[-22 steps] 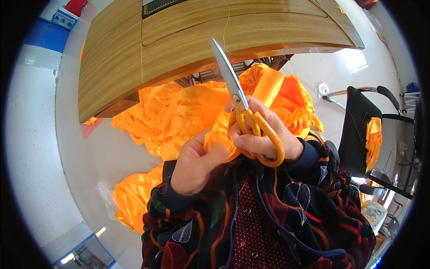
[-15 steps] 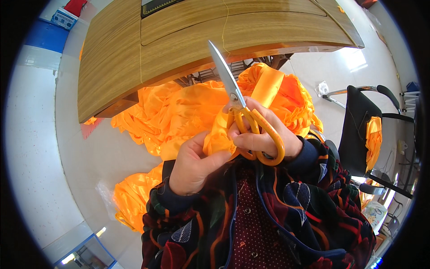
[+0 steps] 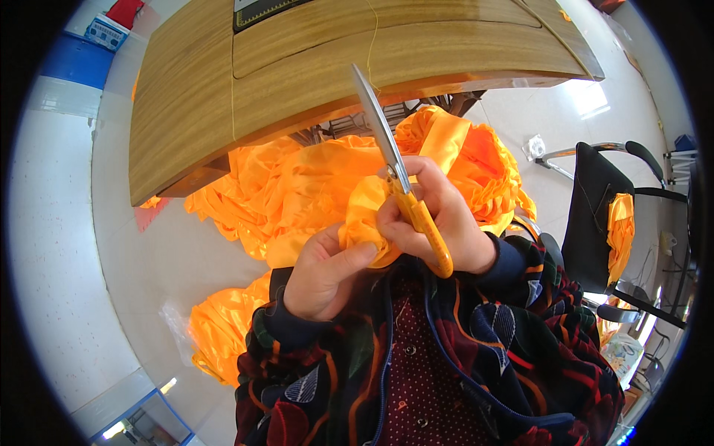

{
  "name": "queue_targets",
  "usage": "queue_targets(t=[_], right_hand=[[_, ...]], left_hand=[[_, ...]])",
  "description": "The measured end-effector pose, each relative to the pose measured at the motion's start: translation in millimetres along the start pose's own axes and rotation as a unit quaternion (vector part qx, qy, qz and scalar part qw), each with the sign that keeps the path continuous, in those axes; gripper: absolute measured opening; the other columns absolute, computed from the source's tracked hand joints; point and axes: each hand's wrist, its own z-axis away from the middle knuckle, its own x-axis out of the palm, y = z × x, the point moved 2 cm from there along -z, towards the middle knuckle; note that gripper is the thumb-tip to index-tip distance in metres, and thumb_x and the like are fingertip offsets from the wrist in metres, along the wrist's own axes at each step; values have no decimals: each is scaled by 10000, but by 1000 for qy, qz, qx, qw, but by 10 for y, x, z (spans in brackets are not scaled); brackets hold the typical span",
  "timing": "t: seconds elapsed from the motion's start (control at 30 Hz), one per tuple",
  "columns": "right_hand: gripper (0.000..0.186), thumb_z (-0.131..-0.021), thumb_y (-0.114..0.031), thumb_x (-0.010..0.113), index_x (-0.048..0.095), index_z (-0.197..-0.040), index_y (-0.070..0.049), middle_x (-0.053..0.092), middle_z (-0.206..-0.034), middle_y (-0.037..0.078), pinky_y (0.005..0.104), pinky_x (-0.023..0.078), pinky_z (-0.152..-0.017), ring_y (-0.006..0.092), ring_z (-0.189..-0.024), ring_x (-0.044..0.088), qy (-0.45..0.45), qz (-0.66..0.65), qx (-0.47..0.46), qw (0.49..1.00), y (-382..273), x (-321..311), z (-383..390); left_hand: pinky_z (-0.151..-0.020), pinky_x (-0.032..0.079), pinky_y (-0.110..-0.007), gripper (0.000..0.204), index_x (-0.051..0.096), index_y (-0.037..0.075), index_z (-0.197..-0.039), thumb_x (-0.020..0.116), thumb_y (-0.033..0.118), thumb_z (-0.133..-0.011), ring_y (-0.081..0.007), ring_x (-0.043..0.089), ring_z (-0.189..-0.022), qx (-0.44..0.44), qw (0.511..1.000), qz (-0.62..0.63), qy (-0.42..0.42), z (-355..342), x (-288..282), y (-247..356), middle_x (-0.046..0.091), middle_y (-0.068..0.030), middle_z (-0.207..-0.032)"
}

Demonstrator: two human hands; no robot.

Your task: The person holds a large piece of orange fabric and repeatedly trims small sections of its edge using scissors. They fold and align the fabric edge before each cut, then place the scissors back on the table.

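Note:
My right hand [image 3: 446, 219] is closed around a pair of scissors [image 3: 425, 230] with orange-yellow handles. Their silver blades lie together and point up and away over the table's front edge. The handles are seen nearly edge-on. Pinched between thumb and fingers, a bunched part of the shiny orange cloth [image 3: 366, 215] is in my left hand [image 3: 323, 275], right beside the scissors. The right fingertips are close to this bunch; whether they also grip it I cannot tell. Much more of the cloth spreads below the table and over my lap.
Ahead stands a wooden sewing table [image 3: 312, 67] with loose yellow thread [image 3: 374, 44] on it. A black chair [image 3: 591, 215] at the right has orange cloth over it. Another orange heap [image 3: 227, 327] lies on the floor at the left, by clear plastic [image 3: 176, 320].
The scissors have turned in my right hand, from handle loops facing me to nearly edge-on. My left hand keeps its pinch on the cloth, almost unmoved.

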Motion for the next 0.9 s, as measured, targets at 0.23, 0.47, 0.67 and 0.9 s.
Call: queue_targets(t=[0.23, 0.47, 0.67, 0.9], right_hand=[[767, -864, -445, 660, 286, -1397, -41, 514, -911, 74, 241, 356, -716, 107, -801, 457, -111, 8, 102, 988, -235, -156, 340], [732, -880, -504, 631, 384, -1355, -5, 502, -910, 48, 234, 367, -714, 100, -785, 475, -185, -34, 233, 954, -318, -269, 579], [572, -925, -362, 615, 401, -1339, -30, 509, -838, -1, 219, 378, -699, 72, -748, 458, -203, -28, 250, 946, -240, -321, 610], [483, -944, -292, 609, 417, -1314, -49, 516, -853, -15, 222, 389, -713, 61, -768, 456, -215, -50, 250, 943, -224, -305, 599]], left_hand=[[-1010, 399, -352, 318, 564, -21, -1205, 600, 66, -901, -188, 561, -1122, 77, 996, 22, 39, 19, 1, 78, 609, -85, -1199], [-982, 409, -323, 282, 591, -17, -1160, 608, 21, -881, -168, 581, -1074, 165, 983, 25, 75, 30, -18, 104, 629, -75, -1154], [-962, 423, -312, 274, 595, -19, -1152, 604, 4, -879, -159, 589, -1046, 173, 981, 24, 80, 23, -40, 102, 634, -67, -1132], [-967, 422, -315, 269, 595, -16, -1154, 598, 12, -886, -156, 587, -1050, 169, 983, 25, 70, 31, -23, 113, 632, -70, -1139]])
